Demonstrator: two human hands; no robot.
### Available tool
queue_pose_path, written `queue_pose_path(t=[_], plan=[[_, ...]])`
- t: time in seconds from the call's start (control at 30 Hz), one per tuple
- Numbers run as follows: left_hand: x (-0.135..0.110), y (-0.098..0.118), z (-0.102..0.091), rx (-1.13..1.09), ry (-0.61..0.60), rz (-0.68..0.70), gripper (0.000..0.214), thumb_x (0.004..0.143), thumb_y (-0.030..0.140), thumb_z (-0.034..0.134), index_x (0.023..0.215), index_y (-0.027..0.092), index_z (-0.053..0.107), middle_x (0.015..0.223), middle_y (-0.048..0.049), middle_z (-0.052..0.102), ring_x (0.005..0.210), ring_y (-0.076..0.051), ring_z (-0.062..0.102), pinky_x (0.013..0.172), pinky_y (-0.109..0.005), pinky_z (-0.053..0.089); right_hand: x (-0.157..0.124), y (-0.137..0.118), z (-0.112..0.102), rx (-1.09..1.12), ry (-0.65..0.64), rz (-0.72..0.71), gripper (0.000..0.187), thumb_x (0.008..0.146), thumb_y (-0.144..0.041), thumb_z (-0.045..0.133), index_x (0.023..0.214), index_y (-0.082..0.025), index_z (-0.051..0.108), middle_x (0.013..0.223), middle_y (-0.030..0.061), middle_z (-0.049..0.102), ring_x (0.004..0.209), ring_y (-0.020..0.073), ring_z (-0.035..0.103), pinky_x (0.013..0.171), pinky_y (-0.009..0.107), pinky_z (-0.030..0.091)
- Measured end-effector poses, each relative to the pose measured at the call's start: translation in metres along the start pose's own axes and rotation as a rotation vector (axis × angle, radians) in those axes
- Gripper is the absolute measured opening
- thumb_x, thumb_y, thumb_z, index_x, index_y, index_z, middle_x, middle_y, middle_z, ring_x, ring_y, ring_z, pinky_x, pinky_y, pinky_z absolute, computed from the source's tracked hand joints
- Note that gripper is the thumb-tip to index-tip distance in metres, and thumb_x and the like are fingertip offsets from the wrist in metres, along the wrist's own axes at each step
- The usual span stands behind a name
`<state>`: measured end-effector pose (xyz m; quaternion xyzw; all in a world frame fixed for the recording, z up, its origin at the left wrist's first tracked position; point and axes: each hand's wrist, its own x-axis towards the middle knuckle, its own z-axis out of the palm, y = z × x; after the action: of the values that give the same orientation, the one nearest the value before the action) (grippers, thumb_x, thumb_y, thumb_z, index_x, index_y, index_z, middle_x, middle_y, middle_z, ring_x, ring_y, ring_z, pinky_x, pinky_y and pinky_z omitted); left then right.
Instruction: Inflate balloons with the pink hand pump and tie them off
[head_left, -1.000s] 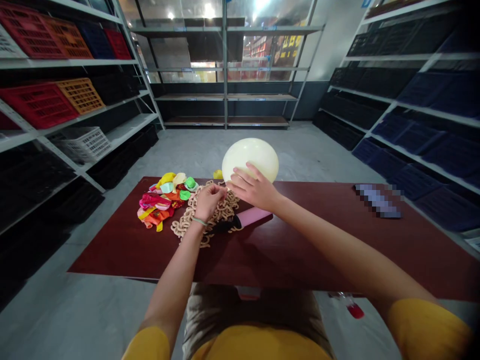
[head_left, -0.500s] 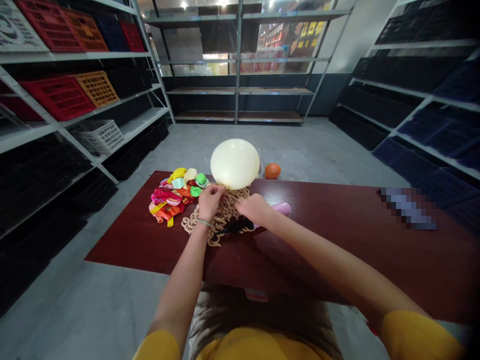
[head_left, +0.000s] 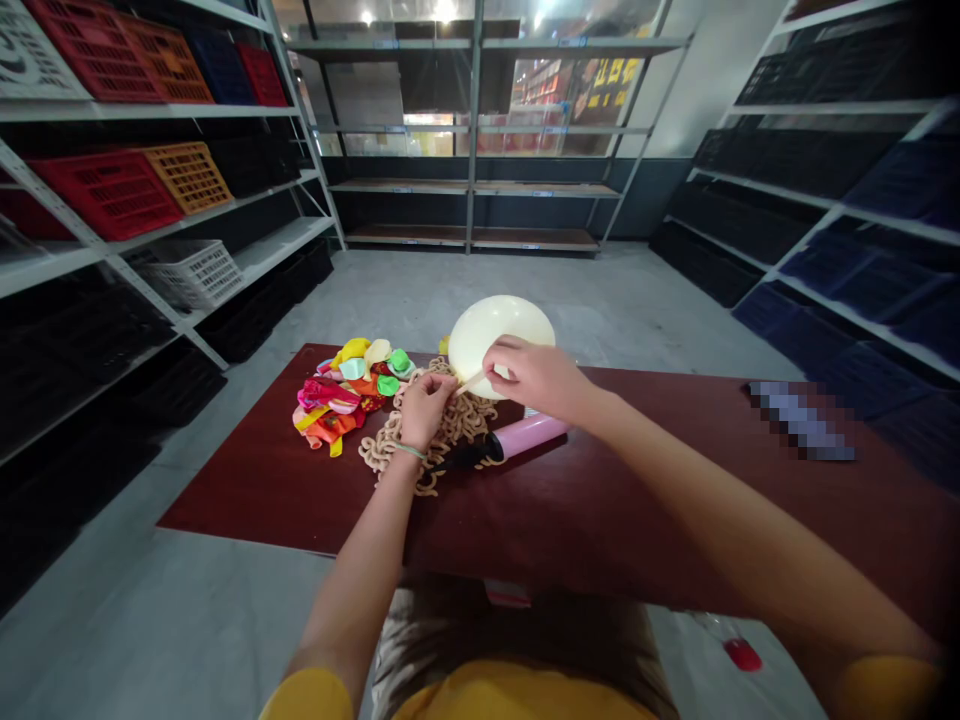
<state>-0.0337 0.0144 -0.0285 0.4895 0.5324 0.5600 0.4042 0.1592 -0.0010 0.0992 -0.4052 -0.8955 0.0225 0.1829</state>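
Observation:
A pale cream inflated balloon [head_left: 499,330] rests at the table's far edge, just behind both hands. My left hand [head_left: 427,405] pinches the balloon's neck over a heap of tan curly pieces [head_left: 390,445]. From its fingertips a short pale strip of the neck stretches to my right hand [head_left: 536,375], whose thumb and fingers pinch the other end. My right hand overlaps the balloon's lower right side. Below the hands lies a pink hand pump [head_left: 531,435] with a black nozzle end, partly on the curly pieces. Left of the heap are deflated balloons [head_left: 334,395] in several colours.
The dark red table [head_left: 585,530] has a blurred-out flat object [head_left: 802,420] at its right. A bit of yellow [head_left: 444,345] shows beyond the far edge. Shelves with crates [head_left: 112,195] stand left, more shelving right and behind. A red item [head_left: 742,655] is low at right.
My right hand has risen from beside the heap to in front of the balloon, stretching its neck. The balloon has shifted right. The pump shows more; the orange balloon no longer shows.

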Motion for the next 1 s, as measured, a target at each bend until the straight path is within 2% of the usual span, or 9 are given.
queue_pose_path(t=[0.1,0.23,0.4,0.57,0.7,0.8,0.9,1.0], plan=[[-0.003,0.004,0.003,-0.012,0.004,-0.018,0.025,0.076,0.041,0.067,0.081,0.016,0.068,0.064,0.0006,0.063,0.052,-0.011,0.056,0.053,-0.022,0.047,0.006,-0.001,-0.02,0.111,0.031,0.079,0.007,0.087,-0.022,0.051,0.086,-0.021,0.058,0.086,0.0011,0.065,0.068,0.0126,0.055,0.061,0.027,0.037],[-0.005,0.007,0.004,0.031,0.02,-0.042,0.021,0.078,0.037,0.066,0.079,0.016,0.068,0.064,0.0008,0.064,0.049,-0.01,0.055,0.047,-0.021,0.045,0.017,-0.002,-0.037,0.283,0.208,0.159,0.008,0.093,-0.027,0.047,0.094,-0.022,0.052,0.081,-0.0002,0.062,0.063,0.0113,0.055,0.056,0.025,0.039],[-0.005,0.004,0.004,0.032,-0.015,-0.011,0.023,0.079,0.039,0.065,0.082,0.016,0.067,0.07,-0.0018,0.068,0.052,-0.012,0.059,0.05,-0.023,0.048,0.041,-0.001,-0.055,0.543,0.396,0.089,0.013,0.097,-0.033,0.042,0.107,-0.025,0.045,0.081,-0.0033,0.059,0.057,0.0075,0.055,0.05,0.02,0.042],[-0.006,0.001,0.004,0.134,-0.032,0.028,0.025,0.082,0.042,0.062,0.084,0.018,0.067,0.072,-0.0014,0.068,0.051,-0.011,0.057,0.05,-0.022,0.045,0.071,0.004,-0.063,0.599,0.428,0.047,0.013,0.096,-0.033,0.046,0.105,-0.024,0.046,0.076,-0.0042,0.057,0.057,0.007,0.056,0.049,0.017,0.043],[-0.01,0.003,0.005,0.295,-0.003,0.148,0.024,0.083,0.041,0.061,0.082,0.019,0.069,0.07,-0.0001,0.068,0.061,-0.013,0.06,0.061,-0.024,0.046,0.091,0.004,-0.06,0.608,0.455,0.062,0.013,0.096,-0.034,0.046,0.106,-0.025,0.044,0.076,-0.0042,0.058,0.059,0.0079,0.057,0.049,0.018,0.045],[-0.013,0.006,0.006,0.396,0.03,0.227,0.021,0.084,0.039,0.061,0.082,0.02,0.07,0.071,0.0003,0.068,0.066,-0.014,0.061,0.066,-0.025,0.045,0.1,0.002,-0.048,0.6,0.442,0.099,0.012,0.097,-0.032,0.044,0.106,-0.026,0.043,0.077,-0.0039,0.059,0.058,0.0085,0.057,0.05,0.019,0.045],[-0.015,0.008,0.004,0.448,0.071,0.307,0.019,0.086,0.036,0.06,0.085,0.021,0.071,0.077,-0.0006,0.071,0.07,-0.015,0.063,0.07,-0.026,0.047,0.096,-0.002,-0.028,0.535,0.334,0.169,0.005,0.095,-0.027,0.043,0.1,-0.025,0.045,0.075,-0.0036,0.06,0.053,0.0081,0.055,0.048,0.02,0.042],[-0.015,0.009,0.002,0.488,0.139,0.416,0.016,0.087,0.034,0.06,0.087,0.021,0.07,0.082,-0.0026,0.072,0.074,-0.016,0.065,0.074,-0.028,0.049,0.08,-0.007,-0.011,0.43,0.221,0.212,0.003,0.093,-0.026,0.044,0.093,-0.024,0.046,0.068,-0.0044,0.06,0.044,0.0072,0.051,0.047,0.023,0.039]])
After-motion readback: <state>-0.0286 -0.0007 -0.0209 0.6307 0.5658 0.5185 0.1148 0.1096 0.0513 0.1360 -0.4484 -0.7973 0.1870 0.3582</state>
